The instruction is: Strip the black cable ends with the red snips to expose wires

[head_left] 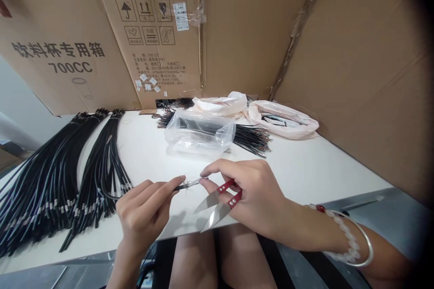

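Now L hand (144,210) pinches cable end (185,185) at table (305,167) front edge; R hand (252,194) grips snips (220,201) (blades apart).

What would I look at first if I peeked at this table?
The two hands in the middle: the left hand and right hand pinch the end of a thin black cable between them, with red-handled snips tucked in the right palm. Next, the bundles of black cables lying along the table's left side.

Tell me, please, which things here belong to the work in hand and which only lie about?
In use:
left hand, cable end, right hand, red snips.

Lying about:
cable bundles, clear bag, pink bags, cardboard boxes.
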Motion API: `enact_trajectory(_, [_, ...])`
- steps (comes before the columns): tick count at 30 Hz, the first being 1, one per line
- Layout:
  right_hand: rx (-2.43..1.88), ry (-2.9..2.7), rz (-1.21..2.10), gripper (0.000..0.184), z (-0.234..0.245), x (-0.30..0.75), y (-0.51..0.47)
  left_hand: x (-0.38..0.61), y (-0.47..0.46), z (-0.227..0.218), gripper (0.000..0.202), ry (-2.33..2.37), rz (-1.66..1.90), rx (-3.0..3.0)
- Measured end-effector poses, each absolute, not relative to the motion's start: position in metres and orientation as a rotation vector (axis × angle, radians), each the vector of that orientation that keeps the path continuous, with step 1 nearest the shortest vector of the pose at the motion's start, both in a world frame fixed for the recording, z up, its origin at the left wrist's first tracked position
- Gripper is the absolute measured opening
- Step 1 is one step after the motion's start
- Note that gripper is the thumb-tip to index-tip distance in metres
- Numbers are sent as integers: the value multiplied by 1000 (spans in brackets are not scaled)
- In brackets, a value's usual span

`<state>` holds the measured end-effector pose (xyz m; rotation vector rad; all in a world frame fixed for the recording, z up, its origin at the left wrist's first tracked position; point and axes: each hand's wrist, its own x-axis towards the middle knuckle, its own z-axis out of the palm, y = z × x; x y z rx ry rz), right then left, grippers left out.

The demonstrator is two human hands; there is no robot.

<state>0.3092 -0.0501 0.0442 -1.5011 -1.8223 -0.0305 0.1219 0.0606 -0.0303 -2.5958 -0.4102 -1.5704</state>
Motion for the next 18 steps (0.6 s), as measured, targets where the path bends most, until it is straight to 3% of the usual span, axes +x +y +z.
enact_trajectory(4, [-1412, -1905, -165, 8, 44, 308, -50, 122, 60, -30, 32, -382, -1582, -2492])
enact_trajectory(8, [-1165, -1983, -497, 25, 43, 303, -51, 124, 57, -28, 37, -348, -1623, -2407])
enact_trajectory(11, [-1072, -2023, -440, 31, 38, 295, -53, 125, 54, -29, 37, -354, -1685, -2390])
enact_trajectory(18, [-989, -1983, -682, 23, 14, 270, -55, 122, 46, -38, 52, -541, -1930, -2491])
